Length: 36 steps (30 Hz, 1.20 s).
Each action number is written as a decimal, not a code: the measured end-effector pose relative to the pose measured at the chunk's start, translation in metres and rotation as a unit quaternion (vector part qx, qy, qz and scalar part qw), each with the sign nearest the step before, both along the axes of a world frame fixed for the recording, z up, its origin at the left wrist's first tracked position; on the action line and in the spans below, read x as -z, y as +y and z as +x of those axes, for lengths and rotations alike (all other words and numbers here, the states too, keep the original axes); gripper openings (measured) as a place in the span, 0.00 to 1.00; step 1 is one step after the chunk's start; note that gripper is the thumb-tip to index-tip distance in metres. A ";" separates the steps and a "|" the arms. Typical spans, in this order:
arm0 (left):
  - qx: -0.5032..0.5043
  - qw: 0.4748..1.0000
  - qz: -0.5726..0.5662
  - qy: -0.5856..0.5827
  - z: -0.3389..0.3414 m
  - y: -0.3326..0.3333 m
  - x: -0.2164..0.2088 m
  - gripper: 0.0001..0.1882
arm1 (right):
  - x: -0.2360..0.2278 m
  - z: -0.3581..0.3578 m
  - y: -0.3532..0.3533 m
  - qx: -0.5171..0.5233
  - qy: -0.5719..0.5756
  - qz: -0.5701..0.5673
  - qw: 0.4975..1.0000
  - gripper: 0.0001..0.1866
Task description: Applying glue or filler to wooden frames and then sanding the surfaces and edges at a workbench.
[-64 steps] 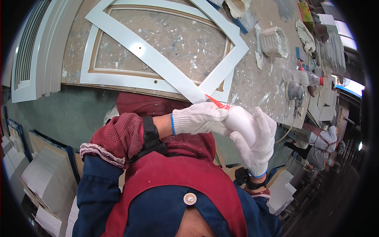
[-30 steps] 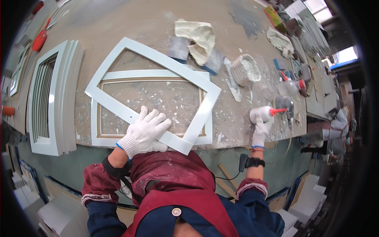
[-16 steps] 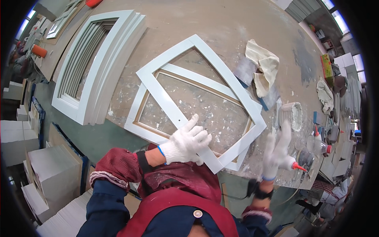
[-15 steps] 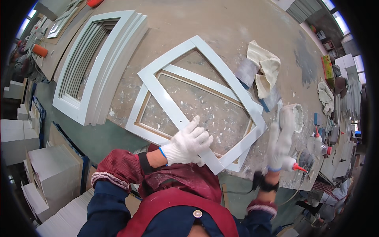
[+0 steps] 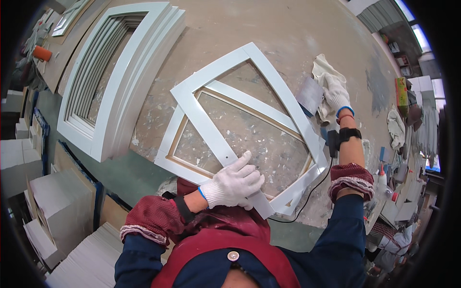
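Observation:
Two white rectangular frames lie crossed on the worktable in front of me, the upper frame (image 5: 278, 91) turned across the lower frame (image 5: 170, 139). My left hand (image 5: 233, 185), in a white knit glove, is closed over the near rail of the upper frame, its fingers laid across the rail. At the right, my gloved right hand (image 5: 337, 91) is stretched out to a crumpled cream cloth (image 5: 321, 66), fingers curled onto it. Part of the cloth is hidden under that hand. Close by on its left sits a grey block (image 5: 310, 96).
A stack of white frames (image 5: 108, 115) stands at the left of the paint-spotted table (image 5: 283, 24). A black cable (image 5: 307, 201) runs from my right wrist past the frames. Bottles (image 5: 382, 180) and another cloth (image 5: 396, 129) lie at the right edge. White panels (image 5: 65, 211) are stacked lower left.
My right hand has moved from the table's near right side up and away to the cream cloth. My left hand stays on the upper frame. The whole view has shifted slightly.

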<state>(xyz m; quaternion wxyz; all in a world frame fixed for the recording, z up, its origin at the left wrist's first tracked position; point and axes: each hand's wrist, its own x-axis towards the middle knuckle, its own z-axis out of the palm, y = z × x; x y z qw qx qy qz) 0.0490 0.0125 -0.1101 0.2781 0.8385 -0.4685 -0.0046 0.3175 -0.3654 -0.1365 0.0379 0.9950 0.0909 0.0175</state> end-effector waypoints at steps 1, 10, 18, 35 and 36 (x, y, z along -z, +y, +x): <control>0.004 1.000 -0.002 0.001 0.000 0.000 0.001 0.44 | -0.004 0.001 0.007 0.004 0.001 -0.002 1.000 0.22; -0.005 1.000 -0.022 0.005 -0.001 -0.003 0.003 0.47 | -0.114 -0.059 0.029 0.095 -0.194 0.070 0.974 0.17; -0.024 1.000 0.009 -0.005 -0.003 -0.003 0.004 0.48 | -0.215 -0.291 0.076 -0.052 -0.065 0.066 0.994 0.14; -0.025 0.999 0.013 -0.042 -0.008 -0.004 0.008 0.41 | -0.086 -0.378 0.150 -0.106 0.017 0.108 0.988 0.21; -0.024 0.999 0.011 -0.045 -0.009 -0.003 0.009 0.41 | -0.080 -0.380 0.151 -0.121 -0.003 0.111 0.986 0.23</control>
